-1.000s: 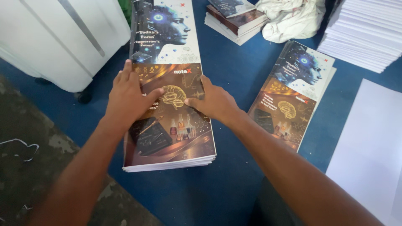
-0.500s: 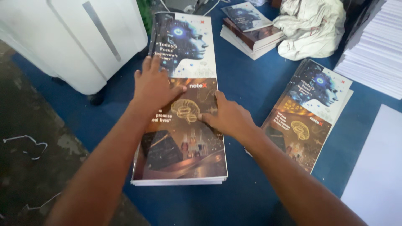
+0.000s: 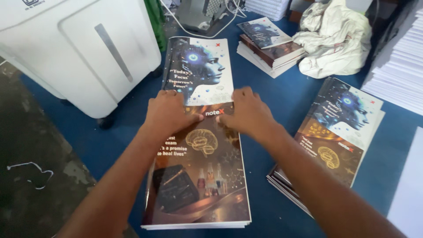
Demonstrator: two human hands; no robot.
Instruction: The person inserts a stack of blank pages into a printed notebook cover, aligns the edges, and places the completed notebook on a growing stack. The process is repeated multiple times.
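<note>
Floor: a grey concrete floor (image 3: 31, 145) is showing at lower left, stained, with a thin white cord (image 3: 31, 169) lying on it.
Surface: a blue cloth (image 3: 273, 202) is covering the work area, running from the near edge to the far clutter.
Stack: a long stack of printed covers (image 3: 198, 176) is lying flat on the cloth at centre, its top sheet showing a brain drawing on the near dark half and a pale robotic head on the far half.
Left hand: the left hand (image 3: 169, 115) is pressing flat on the top cover, fingers spread, palm down, gripping nothing.
Right hand: the right hand (image 3: 246, 112) is resting just beside it, also flat and open, fingertips on the line where the two halves meet.
Right stack: a second stack (image 3: 337, 132) of the same covers is lying angled to the right, well apart from the hands.
Paper: white sheets (image 3: 407, 194) are showing at the right edge, with a taller white pile (image 3: 398, 70) behind them.
Machine: a white machine (image 3: 83, 48) is standing at far left, just beside the centre stack.
Far: a small pile of books (image 3: 269, 44), a crumpled white cloth (image 3: 337, 37) and a grey device (image 3: 200, 15) with cables are sitting at the back.
Change: both hands are sitting farther up the cover than half a second ago, now closer together at the middle line; the view is tilting up, showing more of the far end.
</note>
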